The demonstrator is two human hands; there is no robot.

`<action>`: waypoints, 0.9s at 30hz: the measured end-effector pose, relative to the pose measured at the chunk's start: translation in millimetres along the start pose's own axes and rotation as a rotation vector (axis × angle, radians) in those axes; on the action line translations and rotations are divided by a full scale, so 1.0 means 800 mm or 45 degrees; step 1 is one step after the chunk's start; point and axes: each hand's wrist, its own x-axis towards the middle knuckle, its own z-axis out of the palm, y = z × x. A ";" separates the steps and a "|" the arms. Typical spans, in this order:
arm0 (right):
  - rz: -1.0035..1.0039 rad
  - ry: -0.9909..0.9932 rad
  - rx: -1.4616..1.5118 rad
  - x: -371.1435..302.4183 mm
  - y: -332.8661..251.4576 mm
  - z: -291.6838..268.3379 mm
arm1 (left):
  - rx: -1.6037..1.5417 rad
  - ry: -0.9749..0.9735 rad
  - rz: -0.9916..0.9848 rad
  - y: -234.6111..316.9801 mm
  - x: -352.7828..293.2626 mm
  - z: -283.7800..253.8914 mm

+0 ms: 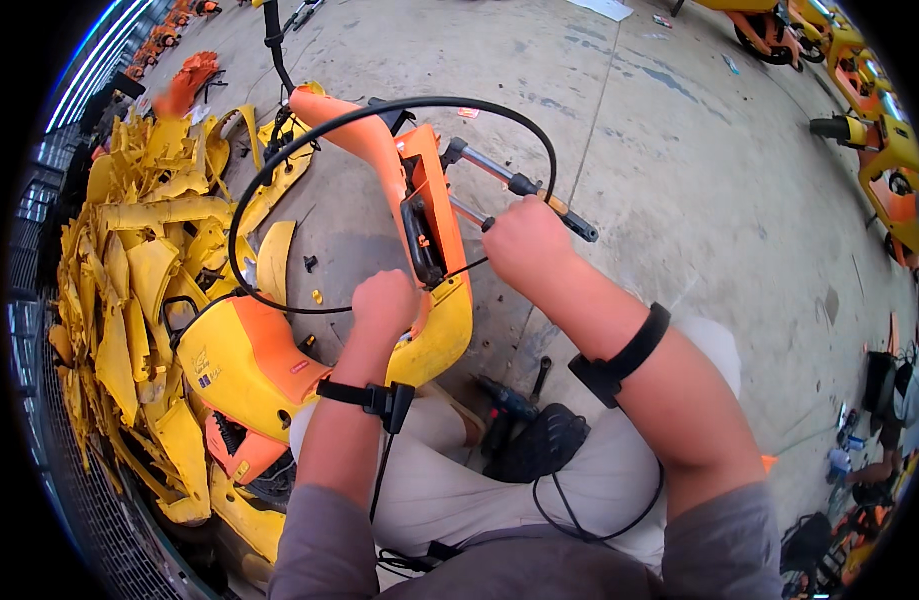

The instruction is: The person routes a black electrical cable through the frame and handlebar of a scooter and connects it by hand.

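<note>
My left hand (388, 303) is closed around one end of a thick black cable (420, 102), beside the frame of an orange and yellow scooter (380, 135). The cable arches in a wide loop over the scooter and comes down to my right hand (525, 242), whose fingers are also closed on it. A short stretch of cable runs from below the right hand toward the frame's open cavity (423, 235), where black parts show. Just beyond the right hand, metal fork tubes (490, 163) stick out sideways. The fingertips of both hands are mostly hidden.
Yellow broken body panels (130, 290) are heaped on the left. On the floor by my shoe (540, 450) lie a power drill (505, 408) and a wrench (543, 375). More yellow scooters (895, 170) stand far right; assorted parts (870, 470) lie near right.
</note>
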 end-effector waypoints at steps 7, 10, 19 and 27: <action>-0.023 0.063 -0.043 0.007 -0.047 -0.008 | 0.002 -0.030 -0.052 0.025 0.002 -0.015; -0.066 -0.149 -0.149 0.019 -0.081 -0.041 | 0.007 -0.102 -0.091 0.019 0.002 -0.017; -0.132 -0.017 -0.177 0.049 -0.084 -0.027 | -0.008 -0.095 -0.015 0.010 -0.002 -0.010; -0.093 0.108 -0.114 0.017 -0.027 -0.044 | -0.037 -0.040 -0.023 0.010 -0.003 -0.010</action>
